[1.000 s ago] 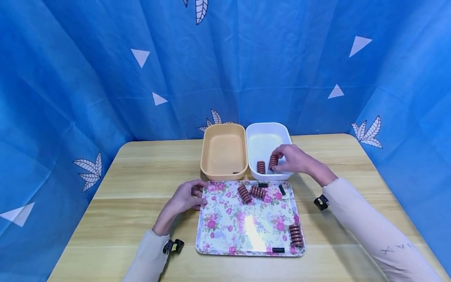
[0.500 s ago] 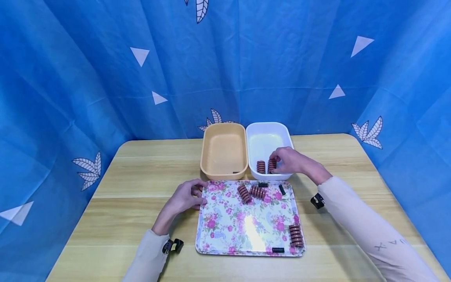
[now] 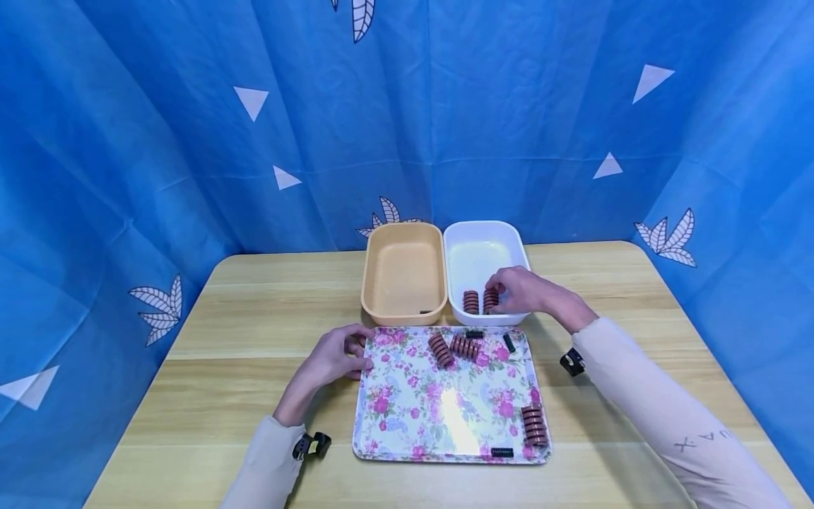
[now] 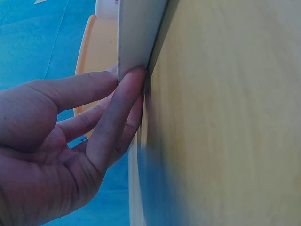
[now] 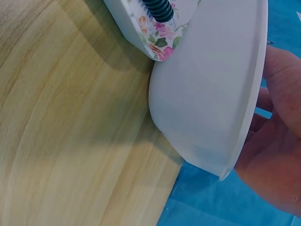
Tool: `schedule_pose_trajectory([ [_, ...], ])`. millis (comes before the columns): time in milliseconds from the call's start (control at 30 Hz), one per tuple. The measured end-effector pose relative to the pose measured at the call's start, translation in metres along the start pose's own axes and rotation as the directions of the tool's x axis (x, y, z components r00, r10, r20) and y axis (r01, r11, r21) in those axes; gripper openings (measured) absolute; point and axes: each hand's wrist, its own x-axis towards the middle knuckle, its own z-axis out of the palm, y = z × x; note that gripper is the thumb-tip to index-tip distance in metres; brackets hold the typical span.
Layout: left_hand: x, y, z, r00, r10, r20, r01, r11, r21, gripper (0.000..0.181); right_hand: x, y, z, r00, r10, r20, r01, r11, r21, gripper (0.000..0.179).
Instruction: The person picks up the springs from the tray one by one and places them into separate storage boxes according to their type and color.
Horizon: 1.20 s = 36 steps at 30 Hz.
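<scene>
My right hand [image 3: 520, 290] reaches into the white bin [image 3: 453, 276] and holds a brown coil spring [image 3: 490, 300] at its near end. Beside that spring lies another brown spring [image 3: 470, 302]. In the right wrist view the bin's wall hides the fingertips of the right hand [image 5: 277, 127]. My left hand [image 3: 335, 357] pinches the left edge of the floral tray [image 3: 397, 431]; the left wrist view has the fingers [image 4: 117, 113] against that rim. Two brown springs [image 3: 441, 350] lie near the tray's back, a third [image 3: 534, 425] at its right front.
Small dark springs lie on the tray, one [image 3: 502, 452] at the front and two [image 3: 509, 343] near the back right. Left of the white bin stands a tan bin [image 3: 403, 272] with a small dark spring [image 3: 425, 312] inside. A blue curtain [image 3: 407, 127] hangs behind the table.
My right hand has lowered the brown spring to lie alongside the other one in the white bin, then stayed nearly still. The left hand and the tray have not moved.
</scene>
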Motion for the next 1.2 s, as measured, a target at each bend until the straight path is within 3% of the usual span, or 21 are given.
schedule_pose_trajectory([
  [200, 0.0, 0.0, -0.001, 1.0, 0.018, -0.003, -0.018, 1.0, -0.009, 0.045, 0.0, -0.001, -0.001, 1.0, 0.007, -0.003, -0.006, 1.0, 0.021, 0.044],
  [400, 0.001, 0.0, 0.0, 1.0, 0.017, 0.003, -0.017, 1.0, -0.009, 0.046, -0.01, -0.002, -0.002, 0.996, -0.009, -0.094, 0.016, 0.997, 0.071, 0.049],
  [633, 0.0, -0.001, 0.0, 1.0, 0.012, 0.005, -0.012, 1.0, -0.008, 0.045, -0.028, -0.007, -0.008, 0.963, -0.051, -0.264, 0.086, 0.989, 0.124, 0.038],
  [833, 0.0, 0.0, -0.003, 1.0, 0.019, 0.001, -0.019, 1.0, -0.01, 0.047, -0.049, -0.013, -0.009, 0.936, -0.023, -0.352, 0.101, 0.973, 0.206, 0.037],
  [1033, 0.0, 0.001, -0.003, 1.0, 0.007, 0.012, -0.007, 1.0, -0.006, 0.046, -0.075, -0.021, -0.006, 0.929, 0.004, -0.371, 0.121, 0.941, 0.315, 0.03],
  [1200, 0.0, 0.001, -0.003, 1.0, 0.005, 0.016, -0.005, 1.0, -0.007, 0.044, -0.088, -0.028, -0.005, 0.926, -0.006, -0.378, 0.135, 0.939, 0.316, 0.028],
])
